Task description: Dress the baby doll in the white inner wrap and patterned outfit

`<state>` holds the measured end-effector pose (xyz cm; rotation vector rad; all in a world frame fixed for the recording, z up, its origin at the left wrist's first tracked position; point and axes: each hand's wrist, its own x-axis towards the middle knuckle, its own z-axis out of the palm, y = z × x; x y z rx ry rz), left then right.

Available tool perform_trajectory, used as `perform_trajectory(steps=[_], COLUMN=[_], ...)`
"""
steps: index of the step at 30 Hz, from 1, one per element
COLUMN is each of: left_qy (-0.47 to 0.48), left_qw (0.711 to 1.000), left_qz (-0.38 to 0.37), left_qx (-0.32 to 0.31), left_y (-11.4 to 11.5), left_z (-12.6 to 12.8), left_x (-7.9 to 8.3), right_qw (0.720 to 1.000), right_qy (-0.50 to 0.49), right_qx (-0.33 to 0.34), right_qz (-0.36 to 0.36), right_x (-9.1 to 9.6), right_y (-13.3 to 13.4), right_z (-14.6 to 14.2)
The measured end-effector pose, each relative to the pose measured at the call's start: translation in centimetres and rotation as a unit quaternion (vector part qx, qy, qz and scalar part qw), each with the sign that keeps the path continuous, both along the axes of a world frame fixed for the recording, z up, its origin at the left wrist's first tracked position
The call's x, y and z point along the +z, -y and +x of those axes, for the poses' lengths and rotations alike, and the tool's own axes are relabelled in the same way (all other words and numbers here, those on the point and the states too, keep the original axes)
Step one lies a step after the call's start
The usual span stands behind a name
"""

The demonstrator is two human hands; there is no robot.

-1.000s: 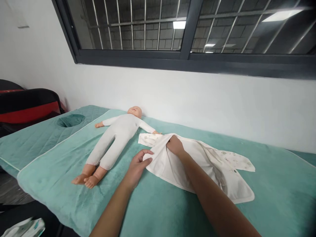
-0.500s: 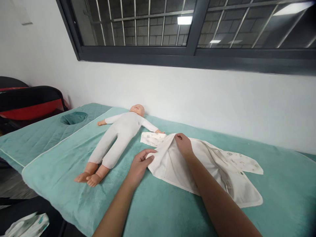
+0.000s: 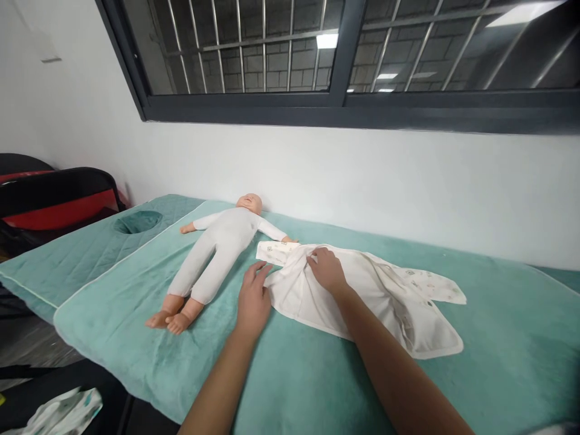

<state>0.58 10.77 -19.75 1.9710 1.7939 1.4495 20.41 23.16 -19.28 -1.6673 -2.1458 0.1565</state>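
Observation:
A white baby shirt (image 3: 294,296) with small prints on its sleeves lies spread out, its plain inner side up. At its left edge is my left hand (image 3: 254,302), fingers stretched and apart, with the thumb close to the hem; it grips nothing that I can see. My right hand (image 3: 328,270) is on the upper part of the shirt, fingers bent and closed on the cloth, where folds gather. Left of the shirt, a baby doll (image 3: 229,232) in a white bodysuit lies on its back, one hand close to the printed left sleeve.
A green padded cover (image 3: 122,338) lies under everything, with a round face hole (image 3: 138,222) at its left end. Behind it rises a white wall (image 3: 362,181) with a barred window (image 3: 263,66). A black and red chair (image 3: 58,199) stands left; patterned cloth (image 3: 67,411) lies lower left.
My left hand has let go of the shirt's left edge and its fingers have spread. My right hand has shifted slightly left with the cloth. The view has moved a little.

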Motion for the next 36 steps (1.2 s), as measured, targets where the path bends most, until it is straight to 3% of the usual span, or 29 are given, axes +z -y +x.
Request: perform_trajectory(steps=[3,5,10,14,19,25,30,36], left_qy=[-0.122,-0.177,-0.229,-0.253,-0.285,-0.300,-0.277,-0.262], left_qw=[0.990,0.979,0.966,0.960,0.943,0.939,0.952,0.957], left_qz=[-0.038,-0.073,-0.104,-0.078,-0.009,0.008,-0.028,-0.042], left_qx=[-0.062,-0.075,-0.065,-0.087,-0.170,-0.168,-0.126,-0.119], left_y=[0.6,1.2,3.0,4.6,5.7,4.8,4.8,5.6], left_z=[0.2,0.4,0.4,0.3,1.4,2.9,2.9,3.0], left_x=[-0.2,-0.1,-0.2,-0.1,1.1,1.0,0.4,1.1], right_qw=[0.998,0.997,0.993,0.989,0.986,0.984,0.985,0.989], right_qy=[0.040,0.065,0.111,0.135,0.160,0.177,0.166,0.126], right_qx=[0.041,0.032,-0.033,-0.052,-0.047,0.003,-0.015,-0.054], right_qz=[0.003,0.000,-0.015,-0.018,-0.009,-0.015,-0.044,-0.056], right_x=[-0.2,-0.2,0.9,1.5,0.6,0.2,0.3,0.2], right_y=[2.6,3.9,5.1,5.8,7.8,9.0,7.8,4.5], right_z=[1.6,3.6,10.1,12.5,11.5,10.4,9.5,7.3])
